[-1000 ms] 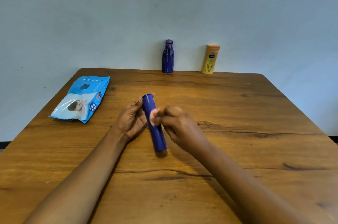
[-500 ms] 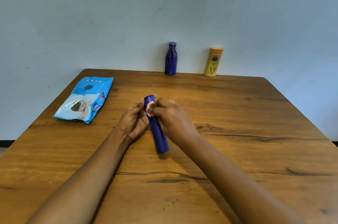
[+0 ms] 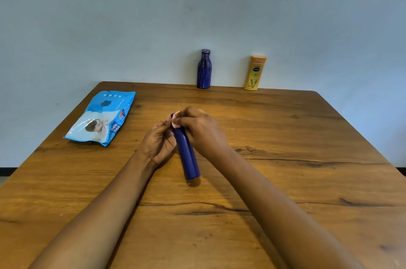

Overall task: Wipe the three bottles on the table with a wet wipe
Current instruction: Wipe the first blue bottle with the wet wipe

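"Where's the bottle?"

"The slim blue bottle (image 3: 187,154) slants over the middle of the table (image 3: 285,137). The left hand (image 3: 158,144) is curled round its upper part."

"And the right hand (image 3: 203,133)?"

"Knuckles up, fingers bunched, pinching the wet wipe (image 3: 175,121) against the top. The ribbed blue bottle (image 3: 204,69) and yellow bottle (image 3: 254,73) stand at the far edge."

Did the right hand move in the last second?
Yes: the right hand, pinching the wipe, slid up the blue tube toward the ribbed bottle.

Wipes pack (image 3: 100,118) lies left on the table (image 3: 285,137), near bottle (image 3: 187,156) centre, far-middle bottle (image 3: 204,71) and far-right bottle (image 3: 254,74) behind.
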`<state>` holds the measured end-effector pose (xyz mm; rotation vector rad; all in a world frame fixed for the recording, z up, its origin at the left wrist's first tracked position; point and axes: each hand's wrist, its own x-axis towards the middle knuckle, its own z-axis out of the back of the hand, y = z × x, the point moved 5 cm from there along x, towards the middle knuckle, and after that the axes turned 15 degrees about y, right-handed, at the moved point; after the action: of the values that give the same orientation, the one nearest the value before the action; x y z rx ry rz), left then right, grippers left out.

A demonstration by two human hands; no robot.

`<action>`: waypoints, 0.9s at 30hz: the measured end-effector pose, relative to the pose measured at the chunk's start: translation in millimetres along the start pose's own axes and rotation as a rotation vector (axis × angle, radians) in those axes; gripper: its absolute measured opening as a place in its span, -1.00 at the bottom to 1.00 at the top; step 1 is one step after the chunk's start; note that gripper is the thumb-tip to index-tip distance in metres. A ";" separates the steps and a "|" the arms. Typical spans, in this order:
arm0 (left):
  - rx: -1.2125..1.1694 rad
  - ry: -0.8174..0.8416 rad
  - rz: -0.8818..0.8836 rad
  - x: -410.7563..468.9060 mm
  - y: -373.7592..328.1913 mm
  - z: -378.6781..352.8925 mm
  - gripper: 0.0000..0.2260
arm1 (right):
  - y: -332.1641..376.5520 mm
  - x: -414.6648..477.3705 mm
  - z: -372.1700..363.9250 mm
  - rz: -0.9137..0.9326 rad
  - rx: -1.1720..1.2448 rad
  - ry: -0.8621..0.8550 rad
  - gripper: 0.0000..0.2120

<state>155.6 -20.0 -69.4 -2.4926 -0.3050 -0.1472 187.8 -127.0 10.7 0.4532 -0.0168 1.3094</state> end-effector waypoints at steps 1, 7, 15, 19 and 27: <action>0.017 -0.011 0.015 -0.1 0.9 0.9 -0.75 | 0.5 -11.5 -2.1 0.003 -0.013 0.011 -0.72; 0.130 -0.103 0.048 1.2 3.5 4.0 -0.69 | 16.2 -101.4 -25.2 0.099 0.024 0.063 -0.69; 0.018 0.018 0.003 -1.0 -1.2 -2.1 -0.76 | -3.6 1.3 -4.3 0.036 -0.018 0.014 -0.68; 0.078 -0.051 0.044 0.1 0.3 3.0 -0.63 | -2.1 -51.6 -14.6 0.133 0.044 0.100 -0.63; 0.077 -0.084 0.058 0.9 0.4 6.1 -0.61 | 3.8 -60.2 -22.7 0.319 -0.104 0.166 -0.61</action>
<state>156.8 -16.6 -74.3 -2.4327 -0.2672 -0.0068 162.5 -174.5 -24.8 0.2570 -0.0190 1.6486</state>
